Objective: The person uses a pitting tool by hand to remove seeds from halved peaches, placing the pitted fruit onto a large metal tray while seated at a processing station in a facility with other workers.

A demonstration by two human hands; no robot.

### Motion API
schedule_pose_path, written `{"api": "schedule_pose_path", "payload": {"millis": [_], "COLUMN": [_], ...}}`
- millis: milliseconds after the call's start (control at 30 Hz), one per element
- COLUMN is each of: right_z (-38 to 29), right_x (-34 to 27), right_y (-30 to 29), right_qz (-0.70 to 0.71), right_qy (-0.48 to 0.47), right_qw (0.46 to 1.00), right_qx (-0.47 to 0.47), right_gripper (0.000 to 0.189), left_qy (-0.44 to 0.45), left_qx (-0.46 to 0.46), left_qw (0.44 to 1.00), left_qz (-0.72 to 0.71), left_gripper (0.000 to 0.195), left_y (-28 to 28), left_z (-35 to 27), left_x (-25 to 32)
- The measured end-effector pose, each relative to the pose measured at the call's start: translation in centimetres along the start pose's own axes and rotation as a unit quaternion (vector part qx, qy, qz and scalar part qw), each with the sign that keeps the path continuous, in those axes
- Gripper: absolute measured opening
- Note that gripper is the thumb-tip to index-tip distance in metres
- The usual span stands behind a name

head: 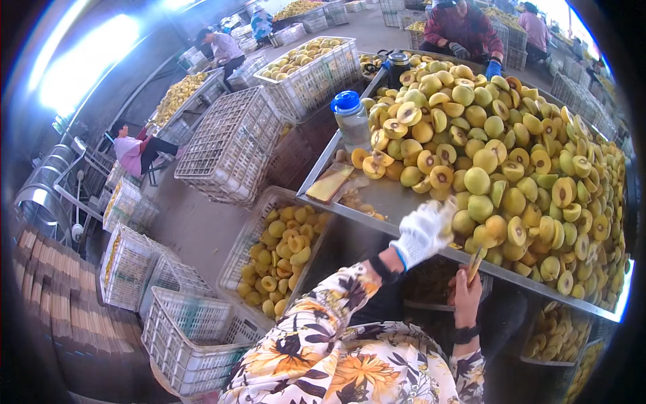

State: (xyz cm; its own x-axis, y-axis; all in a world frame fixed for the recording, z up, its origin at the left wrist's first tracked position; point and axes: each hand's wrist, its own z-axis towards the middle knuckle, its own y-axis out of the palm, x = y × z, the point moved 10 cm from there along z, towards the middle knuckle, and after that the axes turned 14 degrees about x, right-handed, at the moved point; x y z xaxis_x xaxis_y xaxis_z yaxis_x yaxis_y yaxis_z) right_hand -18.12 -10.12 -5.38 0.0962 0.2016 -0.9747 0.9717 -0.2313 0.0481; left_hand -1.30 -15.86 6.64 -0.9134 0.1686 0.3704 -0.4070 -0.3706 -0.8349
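My left hand [424, 232], in a white knit glove, reaches over the near edge of a metal table [376, 202] at the pile of yellow peaches [484, 164]. Its fingers are motion-blurred, so whether they grip a peach cannot be told. Many of the peaches are halved, with brown pits or hollows showing. Bare and lower down, my right hand [465, 293] grips a slim tool with a wooden handle [474, 265], pointing up just in front of the table rim. The tool's working end is hard to make out against the fruit.
A blue-lidded water bottle [349, 121], a dark flask [398, 70] and a flat yellowish block [330, 183] stand along the table's left side. Below is a crate of peaches [282, 252], near an open white crate [197, 338]. Across the table works a person in gloves [462, 35].
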Motion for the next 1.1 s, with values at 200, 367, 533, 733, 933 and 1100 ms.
{"api": "schedule_pose_path", "payload": {"millis": [200, 367, 533, 733, 933, 1100], "right_z": [-0.5, -2.0, -1.2, -2.5, -2.2, -3.5], "right_x": [-3.4, -2.5, -3.6, -5.2, -3.9, -7.2], "right_y": [4.1, 4.3, 4.7, 3.7, 2.1, 6.3], "right_qz": [0.043, 0.084, -0.095, -0.201, -0.171, -0.156], "right_qy": [0.001, 0.106, -0.125, -0.169, -0.132, -0.304], "right_qw": [0.995, 0.977, 0.980, 0.965, 0.976, 0.934], "right_qx": [-0.087, -0.168, -0.119, -0.021, 0.004, -0.102], "right_gripper": [0.022, 0.019, 0.022, 0.017, 0.015, 0.025], "left_qy": [0.030, -0.302, -0.382, -0.431, -0.375, -0.436], "left_qx": [-0.024, -0.128, -0.138, -0.024, 0.018, -0.013], "left_qw": [0.980, 0.714, 0.645, 0.673, 0.719, 0.615], "left_qz": [-0.197, -0.619, -0.648, -0.600, -0.585, -0.657], "left_gripper": [0.079, 0.058, 0.044, 0.034, 0.029, 0.027], "left_y": [-2.2, 3.5, 4.1, 5.8, 6.3, 7.5], "left_z": [-5.0, -8.9, -10.3, -11.0, -10.7, -12.6], "left_x": [4.2, -0.9, -0.3, -1.4, -1.1, -3.2]}}
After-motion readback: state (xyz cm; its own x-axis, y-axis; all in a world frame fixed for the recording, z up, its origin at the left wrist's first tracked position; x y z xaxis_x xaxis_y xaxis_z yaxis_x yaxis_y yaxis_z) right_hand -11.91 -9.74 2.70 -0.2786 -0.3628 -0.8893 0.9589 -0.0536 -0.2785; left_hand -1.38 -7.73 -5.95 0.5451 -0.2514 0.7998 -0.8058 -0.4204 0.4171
